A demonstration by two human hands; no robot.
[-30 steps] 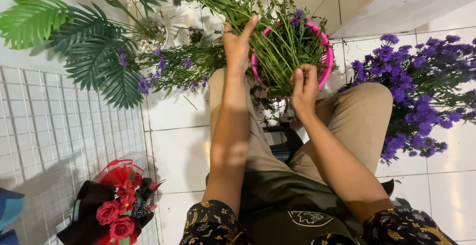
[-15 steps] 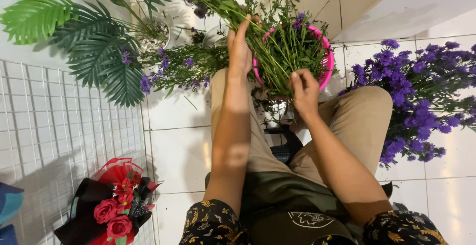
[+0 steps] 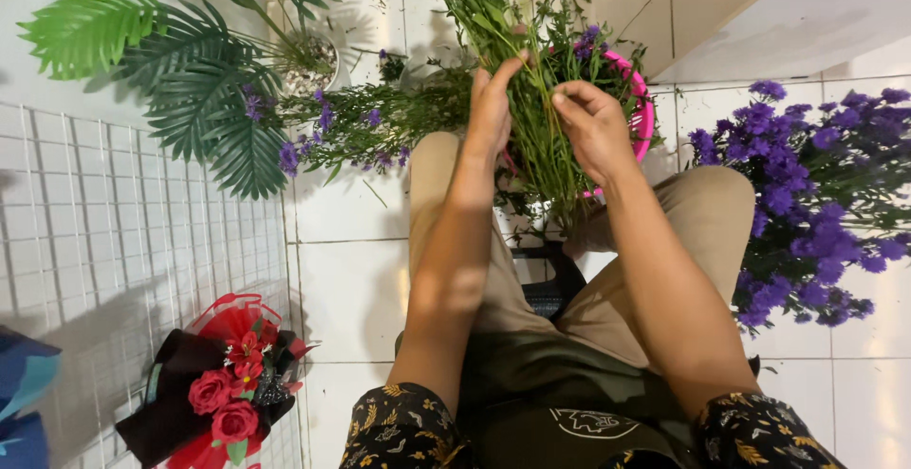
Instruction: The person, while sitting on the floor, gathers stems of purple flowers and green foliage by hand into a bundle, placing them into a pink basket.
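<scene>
A bunch of long green flower stems [image 3: 543, 137] with small purple blooms stands between my knees, in front of a pink basket [image 3: 642, 118]. My left hand [image 3: 492, 108] presses flat against the left side of the bunch with fingers extended upward. My right hand [image 3: 594, 127] curls around the stems from the right and pinches them at mid-height. Both forearms reach forward over my tan trousers.
Purple flowers [image 3: 807, 203] are heaped on the white tiled floor at right. More purple sprigs [image 3: 351, 127] and green palm leaves [image 3: 171, 61] lie at left. A red rose bouquet in black wrap [image 3: 223, 384] rests on a white wire grid [image 3: 104, 241].
Both hands have moved up and closer together on the stems; my right hand rose from the basket's lower edge and now grips the bunch. The view has shifted slightly.
</scene>
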